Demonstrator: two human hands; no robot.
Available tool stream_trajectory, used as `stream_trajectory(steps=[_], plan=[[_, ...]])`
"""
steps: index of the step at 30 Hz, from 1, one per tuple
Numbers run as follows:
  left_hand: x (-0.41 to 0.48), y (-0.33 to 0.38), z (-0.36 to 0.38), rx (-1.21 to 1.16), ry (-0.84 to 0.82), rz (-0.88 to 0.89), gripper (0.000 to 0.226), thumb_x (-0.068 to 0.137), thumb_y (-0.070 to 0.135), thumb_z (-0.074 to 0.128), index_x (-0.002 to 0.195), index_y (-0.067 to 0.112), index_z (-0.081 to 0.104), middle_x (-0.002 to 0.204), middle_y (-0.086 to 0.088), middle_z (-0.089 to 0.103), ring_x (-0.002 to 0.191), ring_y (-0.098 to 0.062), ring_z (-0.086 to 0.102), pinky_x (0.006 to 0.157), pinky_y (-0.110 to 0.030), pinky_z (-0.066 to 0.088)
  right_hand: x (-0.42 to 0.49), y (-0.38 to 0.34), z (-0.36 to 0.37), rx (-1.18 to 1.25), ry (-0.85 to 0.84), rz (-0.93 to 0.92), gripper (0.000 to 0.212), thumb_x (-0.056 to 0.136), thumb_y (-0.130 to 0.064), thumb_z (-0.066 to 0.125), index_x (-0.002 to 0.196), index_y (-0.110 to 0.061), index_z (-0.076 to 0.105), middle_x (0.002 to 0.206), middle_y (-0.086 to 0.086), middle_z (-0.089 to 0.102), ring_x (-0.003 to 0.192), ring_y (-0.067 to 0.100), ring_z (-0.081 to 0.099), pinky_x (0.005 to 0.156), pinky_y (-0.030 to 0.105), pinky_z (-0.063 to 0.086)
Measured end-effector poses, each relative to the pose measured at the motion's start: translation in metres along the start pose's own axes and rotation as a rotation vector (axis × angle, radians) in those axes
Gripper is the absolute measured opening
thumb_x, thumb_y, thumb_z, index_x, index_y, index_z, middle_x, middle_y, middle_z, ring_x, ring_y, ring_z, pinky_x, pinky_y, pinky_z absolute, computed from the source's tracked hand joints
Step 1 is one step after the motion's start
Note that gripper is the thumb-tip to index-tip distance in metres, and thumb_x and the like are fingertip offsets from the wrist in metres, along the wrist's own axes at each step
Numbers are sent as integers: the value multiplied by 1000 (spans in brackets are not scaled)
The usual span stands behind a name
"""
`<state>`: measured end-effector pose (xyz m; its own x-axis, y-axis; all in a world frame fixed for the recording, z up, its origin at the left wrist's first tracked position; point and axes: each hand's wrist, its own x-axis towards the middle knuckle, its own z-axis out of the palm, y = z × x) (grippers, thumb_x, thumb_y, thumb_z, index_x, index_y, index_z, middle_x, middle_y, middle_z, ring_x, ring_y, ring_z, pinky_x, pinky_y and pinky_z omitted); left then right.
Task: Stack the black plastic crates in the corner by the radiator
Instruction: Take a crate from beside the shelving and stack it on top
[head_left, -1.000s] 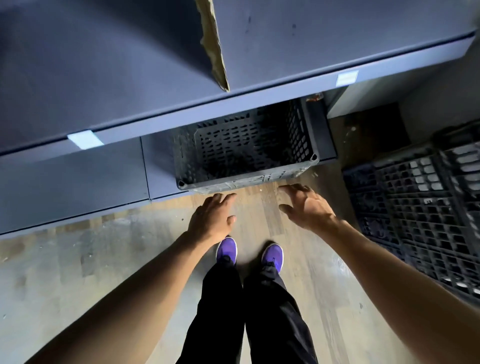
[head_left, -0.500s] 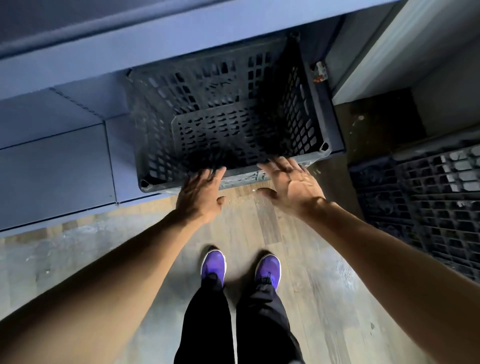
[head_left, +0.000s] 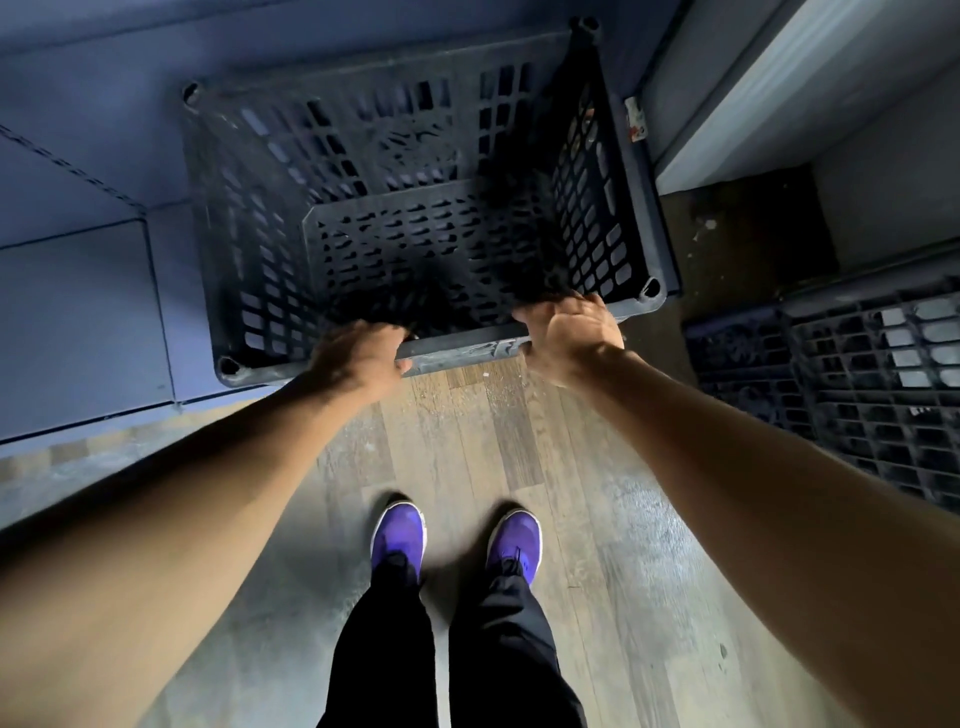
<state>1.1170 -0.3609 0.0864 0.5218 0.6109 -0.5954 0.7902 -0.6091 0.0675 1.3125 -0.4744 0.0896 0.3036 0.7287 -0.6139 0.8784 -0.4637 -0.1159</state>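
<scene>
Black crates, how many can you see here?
2, maybe more. One open crate sits straight ahead, with both hands on its near rim. Another crate lies at the right edge, partly cut off; it may be several stacked, too dark to tell.

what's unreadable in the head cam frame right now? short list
Head view only:
- Fingertips of the left hand and right hand: curled over the near rim of the black crate, so grip depth is unclear.
- Crates on the right: cut off by the frame edge; count unclear.
- Small label beside the crate: too small to read.
- Radiator: not identifiable.
</scene>
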Motion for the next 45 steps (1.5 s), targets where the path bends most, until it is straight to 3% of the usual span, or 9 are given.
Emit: stream_trajectory(steps=[4,13,23,26,30,34,37,42,45], plan=[[-4,-5,1,8,38,48,17,95,26,58,111,21,63,105,0,68,99,-22,62,93,-37,49,13,-5,-6,-173,-54,-57,42,96,-42,48,130,-19,53,126,8,59,112,25,57,96,36,44],[-62,-8,5,21,-29,53,42,98,23,52,140,28,48,135,-4,57,122,-25,52,104,-33,37,-59,-16,10,-156,5,-109,41,92,-25,52,132,-18,51,120,12,61,108,29,59,92,37,44],[-129,21,-52,156,-190,166,41,101,28,47,141,21,46,126,-14,57,118,-31,51,93,-35,43,-145,-8,-18,-108,-31,-64,30,95,-30,50,122,-20,58,118,7,65,108,27,61,89,34,46],[-149,29,-63,195,-206,260,42,102,35,46,142,22,44,126,-14,58,117,-31,53,91,-38,47,-177,-6,-21,-85,-43,-22,30,94,-34,52,120,-21,58,116,5,64,108,26,60,86,32,45],[-183,37,-77,295,-188,415,42,102,23,47,144,18,40,121,-14,60,113,-30,56,89,-37,47,-233,-12,-15,-60,-72,44,23,99,-31,42,114,-18,54,109,5,63,95,23,59,72,30,37],[-218,42,-102,283,-140,594,32,101,10,48,133,14,49,109,-9,66,108,-18,63,85,-27,47,-291,-20,-17,23,-44,143,23,102,-29,34,107,-15,52,99,2,60,78,19,50,68,30,38],[-245,49,-123,275,-103,719,26,100,19,53,126,14,55,93,-5,70,96,-10,68,72,-16,42,-337,-31,-28,91,10,220,22,100,-23,33,98,-15,53,86,0,58,71,17,50,61,28,41],[-278,64,-148,351,-66,838,25,100,33,51,119,17,54,98,-7,71,96,-29,66,82,-36,46,-405,-51,-48,128,98,367,23,99,-30,43,98,-17,62,81,0,65,64,18,54,59,28,46],[-299,76,-160,400,-36,899,20,100,33,49,114,20,54,103,-8,70,101,-35,63,82,-39,43,-447,-60,-57,152,115,455,19,96,-31,48,98,-20,63,83,0,68,66,20,57,60,28,43]])
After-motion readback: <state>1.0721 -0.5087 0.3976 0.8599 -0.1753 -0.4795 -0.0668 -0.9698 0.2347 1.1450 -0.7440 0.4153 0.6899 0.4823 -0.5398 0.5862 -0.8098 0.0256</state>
